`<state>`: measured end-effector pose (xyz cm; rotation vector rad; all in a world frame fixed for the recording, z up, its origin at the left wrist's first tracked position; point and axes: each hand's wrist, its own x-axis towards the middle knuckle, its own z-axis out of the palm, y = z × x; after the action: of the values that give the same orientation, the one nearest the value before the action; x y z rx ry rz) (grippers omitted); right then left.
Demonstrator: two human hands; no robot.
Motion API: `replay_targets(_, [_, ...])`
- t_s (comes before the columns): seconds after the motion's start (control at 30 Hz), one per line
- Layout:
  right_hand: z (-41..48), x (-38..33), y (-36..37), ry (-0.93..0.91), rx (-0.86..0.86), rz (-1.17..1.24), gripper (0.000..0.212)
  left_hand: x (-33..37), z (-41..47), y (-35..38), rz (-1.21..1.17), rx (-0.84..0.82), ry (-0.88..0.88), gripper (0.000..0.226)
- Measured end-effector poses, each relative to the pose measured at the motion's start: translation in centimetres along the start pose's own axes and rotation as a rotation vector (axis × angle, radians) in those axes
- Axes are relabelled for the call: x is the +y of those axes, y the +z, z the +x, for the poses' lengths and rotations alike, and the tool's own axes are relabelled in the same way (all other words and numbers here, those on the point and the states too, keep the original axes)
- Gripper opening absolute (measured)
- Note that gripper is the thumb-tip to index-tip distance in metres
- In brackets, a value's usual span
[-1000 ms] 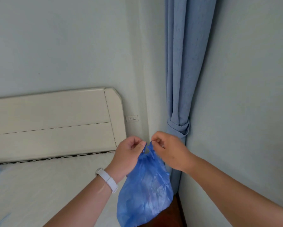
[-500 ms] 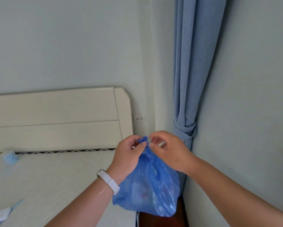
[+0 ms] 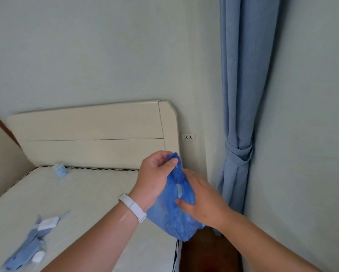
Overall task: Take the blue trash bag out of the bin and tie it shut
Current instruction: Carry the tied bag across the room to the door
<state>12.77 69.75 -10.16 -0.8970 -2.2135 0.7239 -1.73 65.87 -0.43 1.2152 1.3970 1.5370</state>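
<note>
Head view: the bag (image 3: pixel 170 218) hangs upright beside the bed (image 3: pixel 86 193), its bunched top pointing to 12 o'clock and pinched by the left hand (image 3: pixel 154 173). The right hand (image 3: pixel 204 201) clasps its middle. A curtain (image 3: pixel 241 95) hangs at 2 o'clock and the headboard (image 3: pixel 96 134) stands at 10.

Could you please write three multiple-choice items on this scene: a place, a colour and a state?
1. Where is the white wall socket? A. between the cream wooden headboard and the blue fabric curtain; B. above the headboard; C. right of the curtain.
2. What colour is the wristband on the left arm? A. black; B. white; C. red.
3. What is the left hand doing? A. hanging idle; B. gripping the curtain; C. pinching the top of the thin blue plastic trash bag.
Answers: 1 A, it sits on the wall between them; 2 B, it is plainly white; 3 C, it nips the bag's gathered top.
</note>
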Motion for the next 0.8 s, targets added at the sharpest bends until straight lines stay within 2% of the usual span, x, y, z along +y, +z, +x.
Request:
replay_targets(0.2, [-1.8, -1.9, 2.8, -0.106, -0.05, 0.095, 0.074, 0.2, -4.2, -1.2, 0.004, 0.099, -0.07, 0.03])
replay_targets(0.43, [-3.7, -6.4, 6.8, -0.267, -0.141, 0.138, 0.074, 0.9, -9.8, -6.5, 0.032, 0.232, -0.062, 0.027])
replay_targets(0.57, [-5.0, -10.0, 9.6, -0.336, -0.216, 0.128, 0.078, 1.5, -13.9, -10.1, 0.031, 0.331, -0.042, 0.024])
replay_targets(0.8, [-8.0, -17.8, 14.6, -0.442, -0.325, 0.142, 0.072, 3.2, -22.5, -16.3, 0.024, 0.472, -0.011, 0.023])
